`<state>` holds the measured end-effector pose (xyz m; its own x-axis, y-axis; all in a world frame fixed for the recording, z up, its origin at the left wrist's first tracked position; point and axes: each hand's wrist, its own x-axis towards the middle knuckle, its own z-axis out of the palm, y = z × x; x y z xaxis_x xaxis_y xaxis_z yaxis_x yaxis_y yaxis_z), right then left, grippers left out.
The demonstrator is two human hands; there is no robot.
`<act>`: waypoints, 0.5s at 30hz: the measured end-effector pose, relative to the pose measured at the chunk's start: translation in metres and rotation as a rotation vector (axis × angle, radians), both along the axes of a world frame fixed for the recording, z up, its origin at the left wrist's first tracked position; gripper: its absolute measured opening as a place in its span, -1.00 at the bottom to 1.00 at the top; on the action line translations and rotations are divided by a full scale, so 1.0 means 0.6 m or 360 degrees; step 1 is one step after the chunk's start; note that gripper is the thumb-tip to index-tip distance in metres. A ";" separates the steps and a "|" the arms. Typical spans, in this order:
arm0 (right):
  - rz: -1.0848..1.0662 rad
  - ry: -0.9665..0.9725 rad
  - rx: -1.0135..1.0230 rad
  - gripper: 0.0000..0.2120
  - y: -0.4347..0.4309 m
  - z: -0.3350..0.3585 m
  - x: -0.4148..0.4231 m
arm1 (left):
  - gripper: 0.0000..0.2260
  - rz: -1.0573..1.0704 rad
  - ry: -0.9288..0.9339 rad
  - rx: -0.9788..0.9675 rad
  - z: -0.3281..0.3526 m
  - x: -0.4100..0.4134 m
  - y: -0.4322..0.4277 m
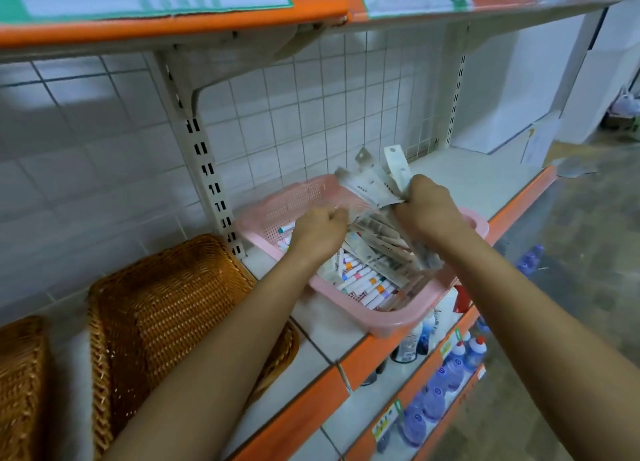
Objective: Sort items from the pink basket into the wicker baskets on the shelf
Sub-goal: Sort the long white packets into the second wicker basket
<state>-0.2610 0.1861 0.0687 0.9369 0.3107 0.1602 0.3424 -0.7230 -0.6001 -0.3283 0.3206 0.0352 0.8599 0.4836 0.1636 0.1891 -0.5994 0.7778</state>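
- The pink plastic basket with little holes (393, 323) sits on the white shelf with the orange edge (471, 180). It is still full of things, so the sorting is at an early step.
- The right hand (427, 206) grips a bunch of flat white packets with hang holes (374, 183), held up above the back of the pink basket.
- The left hand (320, 233) is down inside the pink basket with its fingers curled. I cannot tell if it has hold of anything.
- White marker pens with coloured bands (363, 282) and more long packets lie in the pink basket under the hands.
- Two brown woven wicker baskets wait to the left: the near one (166, 287) is just beside the pink basket, and the other one (20, 374) is further left.
- Next, I think the bunch must be lifted clear and carried left to one wicker basket, held tight so no packet slips out.
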 end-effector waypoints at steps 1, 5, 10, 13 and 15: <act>-0.0009 -0.0033 0.0026 -0.72 -0.001 0.002 -0.003 | -0.62 0.0019 -0.0026 -0.0086 0.002 -0.005 -0.004; 0.0052 -0.0121 0.0178 -0.74 -0.004 0.007 -0.028 | -0.71 -0.0027 -0.0110 -0.0385 0.008 -0.020 -0.017; 0.0192 -0.0156 0.0344 -0.82 -0.002 -0.001 -0.070 | -0.67 -0.0260 -0.0143 -0.0722 0.027 -0.043 -0.043; 0.0161 -0.0164 0.0426 -0.85 -0.007 0.001 -0.084 | -0.64 -0.0372 -0.0157 -0.0681 0.021 -0.058 -0.050; 0.0157 -0.0141 0.0467 -0.85 -0.012 0.005 -0.093 | -0.68 -0.0409 -0.0163 -0.0751 0.017 -0.067 -0.054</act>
<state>-0.3169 0.1790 0.0717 0.8829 0.3279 0.3362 0.4626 -0.4839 -0.7429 -0.3684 0.2885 0.0453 0.9510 0.3012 0.0692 -0.0086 -0.1980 0.9802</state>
